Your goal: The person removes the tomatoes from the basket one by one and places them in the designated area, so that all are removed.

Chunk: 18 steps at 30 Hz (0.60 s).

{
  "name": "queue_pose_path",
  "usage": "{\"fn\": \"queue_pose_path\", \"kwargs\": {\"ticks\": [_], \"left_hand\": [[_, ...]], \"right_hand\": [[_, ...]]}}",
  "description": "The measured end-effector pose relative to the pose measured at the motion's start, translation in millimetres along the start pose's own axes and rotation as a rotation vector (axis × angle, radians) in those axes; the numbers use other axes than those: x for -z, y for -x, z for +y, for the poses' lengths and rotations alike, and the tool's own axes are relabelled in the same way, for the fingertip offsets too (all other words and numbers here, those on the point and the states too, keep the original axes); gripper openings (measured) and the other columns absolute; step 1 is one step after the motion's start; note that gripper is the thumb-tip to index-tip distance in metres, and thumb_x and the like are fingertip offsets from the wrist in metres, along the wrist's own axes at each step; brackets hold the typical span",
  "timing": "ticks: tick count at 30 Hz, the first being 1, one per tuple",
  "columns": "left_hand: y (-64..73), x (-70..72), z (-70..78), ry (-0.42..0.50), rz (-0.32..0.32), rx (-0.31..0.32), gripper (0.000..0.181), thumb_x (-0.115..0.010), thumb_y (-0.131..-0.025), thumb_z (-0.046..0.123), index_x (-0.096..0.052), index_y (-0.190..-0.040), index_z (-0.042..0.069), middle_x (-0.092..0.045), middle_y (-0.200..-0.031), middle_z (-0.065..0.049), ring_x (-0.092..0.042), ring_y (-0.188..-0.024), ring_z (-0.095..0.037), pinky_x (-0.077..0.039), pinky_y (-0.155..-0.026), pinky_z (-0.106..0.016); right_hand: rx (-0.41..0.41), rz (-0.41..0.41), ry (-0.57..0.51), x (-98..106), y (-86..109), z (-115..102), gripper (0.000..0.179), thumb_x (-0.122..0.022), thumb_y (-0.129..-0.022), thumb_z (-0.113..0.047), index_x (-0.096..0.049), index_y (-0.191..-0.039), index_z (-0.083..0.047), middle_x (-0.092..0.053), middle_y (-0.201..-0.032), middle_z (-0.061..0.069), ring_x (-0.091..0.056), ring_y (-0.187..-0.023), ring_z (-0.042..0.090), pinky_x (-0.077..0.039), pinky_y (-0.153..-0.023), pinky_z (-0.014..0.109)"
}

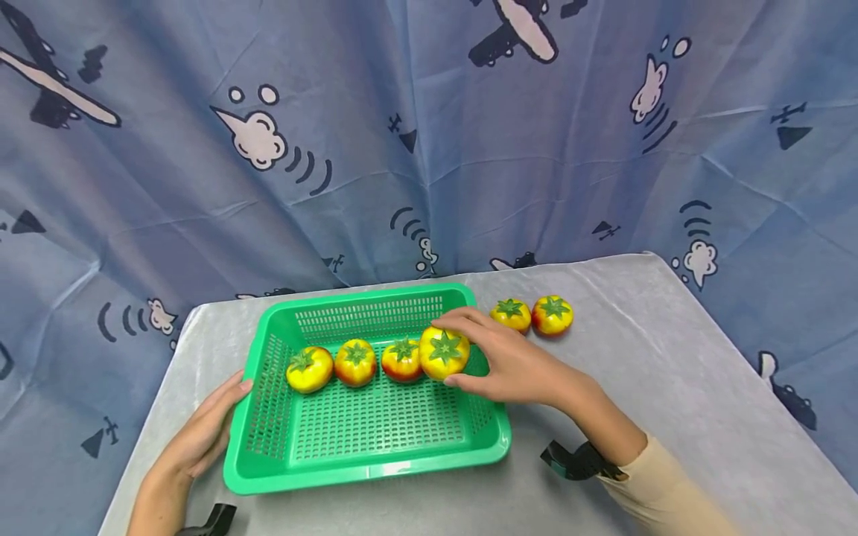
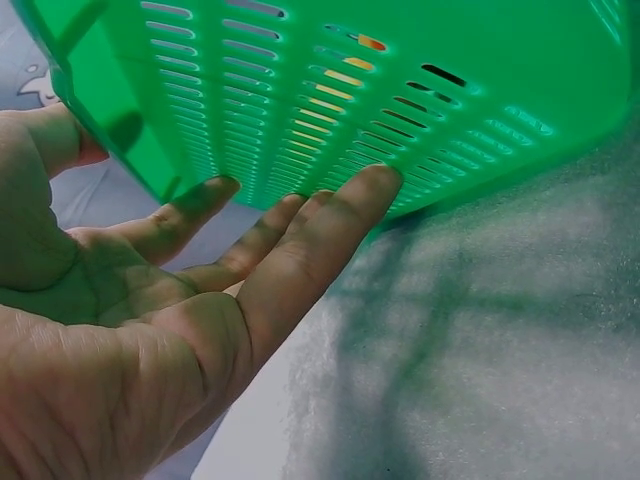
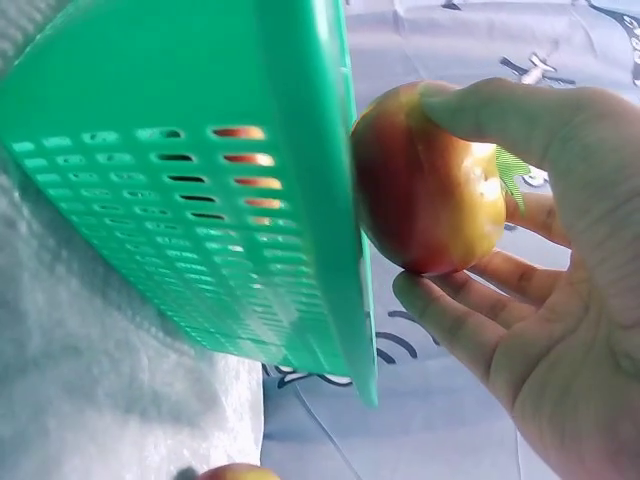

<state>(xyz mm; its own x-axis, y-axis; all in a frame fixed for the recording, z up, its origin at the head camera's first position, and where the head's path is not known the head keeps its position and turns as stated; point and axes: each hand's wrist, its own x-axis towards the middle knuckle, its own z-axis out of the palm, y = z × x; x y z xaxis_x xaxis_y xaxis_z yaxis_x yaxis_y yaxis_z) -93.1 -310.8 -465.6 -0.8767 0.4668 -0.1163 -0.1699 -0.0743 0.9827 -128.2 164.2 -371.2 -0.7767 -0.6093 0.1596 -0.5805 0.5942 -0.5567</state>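
My right hand (image 1: 512, 361) holds a yellow-and-red tomato (image 1: 445, 353) with a star-shaped green top, pinched between thumb and fingers. In the right wrist view this tomato (image 3: 425, 180) is level with the rim of the green basket (image 3: 315, 150). In the head view it appears above the right part of the basket (image 1: 365, 473). Inside, a row of similar tomatoes lies along the middle: one at left (image 1: 310, 369), one beside it (image 1: 355, 362) and one (image 1: 401, 361) partly behind the held tomato. My left hand (image 1: 204, 428) grips the basket's left side, thumb at the rim and fingers against the slotted wall (image 2: 310, 110).
Two more tomatoes, one (image 1: 511, 316) and another (image 1: 553, 316), sit close together on the table to the right of the basket, near its back. A grey-white cloth covers the table (image 1: 643, 357). Behind it hangs a blue patterned curtain (image 1: 429, 149).
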Motion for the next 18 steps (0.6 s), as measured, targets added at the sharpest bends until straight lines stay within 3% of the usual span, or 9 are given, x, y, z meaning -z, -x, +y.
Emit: {"fn": "queue_pose_path", "kwargs": {"ticks": [3, 10, 18], "left_hand": [[-0.5, -0.8, -1.9, -0.018, 0.014, 0.015, 0.047, -0.026, -0.119, 0.025, -0.022, -0.165, 0.016, -0.067, -0.136, 0.010, -0.068, -0.122, -0.008, -0.061, -0.100, -0.026], [-1.1, -0.3, -2.3, -0.048, 0.051, 0.036, 0.062, -0.025, -0.119, 0.025, 0.001, -0.167, -0.004, -0.067, -0.134, 0.012, -0.068, -0.121, -0.006, -0.060, -0.099, -0.024], [-3.9, -0.6, -2.1, -0.072, 0.072, 0.032, 0.062, -0.025, -0.118, 0.025, 0.000, -0.167, -0.004, -0.067, -0.132, 0.013, -0.068, -0.119, -0.007, -0.061, -0.098, -0.025]], "right_hand": [[-0.017, 0.042, -0.025, 2.5, 7.5, 3.5, 0.073, -0.086, -0.090, -0.032, -0.053, -0.154, -0.018, -0.052, -0.155, 0.003, -0.055, -0.142, 0.028, -0.050, -0.118, 0.056], [-0.046, 0.121, -0.054, 6.3, 23.7, 13.1, 0.076, -0.088, -0.088, -0.026, -0.052, -0.154, -0.018, -0.051, -0.158, 0.005, -0.055, -0.143, 0.028, -0.053, -0.115, 0.056], [-0.052, 0.178, -0.061, 8.5, 34.5, 25.4, 0.077, -0.088, -0.088, -0.018, -0.051, -0.155, -0.017, -0.052, -0.158, 0.005, -0.053, -0.143, 0.027, -0.062, -0.101, 0.046]]}}
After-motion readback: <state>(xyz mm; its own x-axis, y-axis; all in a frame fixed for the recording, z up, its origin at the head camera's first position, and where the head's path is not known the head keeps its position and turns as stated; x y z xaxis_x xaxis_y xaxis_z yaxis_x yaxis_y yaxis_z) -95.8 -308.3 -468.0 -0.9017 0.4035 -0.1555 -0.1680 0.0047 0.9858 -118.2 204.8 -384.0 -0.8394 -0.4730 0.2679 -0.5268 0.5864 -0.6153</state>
